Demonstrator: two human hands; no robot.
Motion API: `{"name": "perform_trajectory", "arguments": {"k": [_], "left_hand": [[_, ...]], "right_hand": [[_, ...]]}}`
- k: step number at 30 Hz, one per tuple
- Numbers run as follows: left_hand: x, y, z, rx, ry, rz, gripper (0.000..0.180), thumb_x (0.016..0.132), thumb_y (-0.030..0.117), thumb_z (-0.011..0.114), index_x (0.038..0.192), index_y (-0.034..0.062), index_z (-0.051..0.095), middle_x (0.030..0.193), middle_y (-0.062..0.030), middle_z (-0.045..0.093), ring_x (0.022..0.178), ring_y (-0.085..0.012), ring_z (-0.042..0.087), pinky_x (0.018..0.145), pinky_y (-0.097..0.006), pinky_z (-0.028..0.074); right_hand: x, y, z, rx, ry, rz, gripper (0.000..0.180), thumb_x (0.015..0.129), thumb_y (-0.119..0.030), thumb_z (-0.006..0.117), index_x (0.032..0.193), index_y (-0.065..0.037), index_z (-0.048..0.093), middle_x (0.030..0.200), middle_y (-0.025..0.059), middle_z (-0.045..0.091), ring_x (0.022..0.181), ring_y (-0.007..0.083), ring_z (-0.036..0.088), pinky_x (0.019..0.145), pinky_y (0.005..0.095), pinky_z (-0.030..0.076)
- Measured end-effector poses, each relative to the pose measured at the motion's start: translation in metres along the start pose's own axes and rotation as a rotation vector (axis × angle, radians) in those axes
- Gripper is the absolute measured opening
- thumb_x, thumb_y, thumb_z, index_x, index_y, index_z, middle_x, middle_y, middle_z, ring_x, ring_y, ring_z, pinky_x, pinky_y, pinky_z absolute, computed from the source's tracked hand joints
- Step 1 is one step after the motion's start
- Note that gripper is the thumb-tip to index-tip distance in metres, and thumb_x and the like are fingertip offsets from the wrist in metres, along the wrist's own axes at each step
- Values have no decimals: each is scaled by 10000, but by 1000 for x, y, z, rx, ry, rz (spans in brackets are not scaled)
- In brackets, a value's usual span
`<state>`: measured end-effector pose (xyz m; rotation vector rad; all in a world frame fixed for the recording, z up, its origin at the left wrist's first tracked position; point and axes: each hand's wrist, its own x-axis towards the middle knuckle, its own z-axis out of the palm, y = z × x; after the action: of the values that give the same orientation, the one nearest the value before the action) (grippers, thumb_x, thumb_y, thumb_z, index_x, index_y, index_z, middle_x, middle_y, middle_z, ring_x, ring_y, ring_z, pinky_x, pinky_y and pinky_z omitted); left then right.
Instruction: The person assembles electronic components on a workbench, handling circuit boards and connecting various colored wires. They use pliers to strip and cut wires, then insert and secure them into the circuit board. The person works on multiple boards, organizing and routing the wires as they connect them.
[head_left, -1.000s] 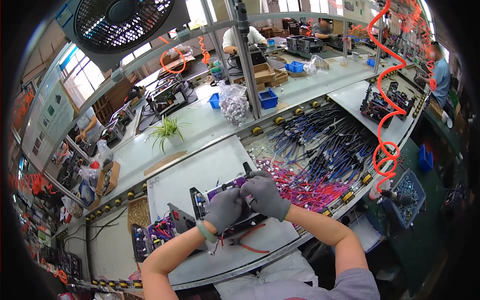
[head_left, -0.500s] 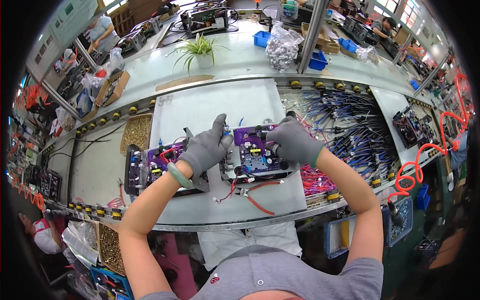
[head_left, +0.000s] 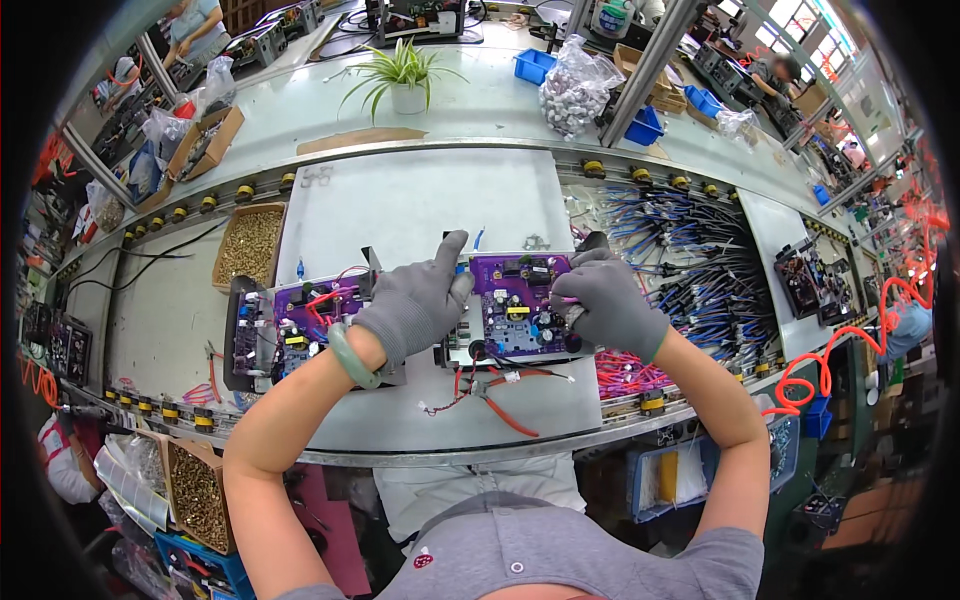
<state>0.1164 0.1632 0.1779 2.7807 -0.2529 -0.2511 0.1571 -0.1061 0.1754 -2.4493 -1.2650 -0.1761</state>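
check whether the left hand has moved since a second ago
Yes, the left hand has moved leftward, judged against the red-handled pliers lying on the white panel.

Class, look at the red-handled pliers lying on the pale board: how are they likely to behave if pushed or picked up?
Pushed, the pliers would probably slide rather than roll, since they lie flat. Lifted, they might hinge closed under a grip, being spread open.

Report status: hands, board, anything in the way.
Left hand at left edge of purple circuit board, index finger extended. Right hand at right edge, grip curled, hold unclear. Board component-side up between them. Red-handled pliers lying on near side.
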Motion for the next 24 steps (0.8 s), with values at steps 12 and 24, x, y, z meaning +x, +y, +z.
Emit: {"name": "perform_trajectory", "arguments": {"k": [12,24], "left_hand": [[1,5,2,8,-4,7,547,1024,334,401,1486,68,283,920,-197,695,816,-384,685,760,-520,508],[-3,-1,5,-11,62,6,544,1035,397,383,1501,130,300,848,-215,697,831,-398,688,776,-515,514]], "right_hand": [[18,-2,-4,-241,-388,-117,218,560,-51,701,762,-111,647,728,56,651,792,272,648,894,397,466],[36,-15,-8,-347,-575,30,157,703,-113,663,853,-106,710,775,116,695,775,314,680,806,423,513]]}}
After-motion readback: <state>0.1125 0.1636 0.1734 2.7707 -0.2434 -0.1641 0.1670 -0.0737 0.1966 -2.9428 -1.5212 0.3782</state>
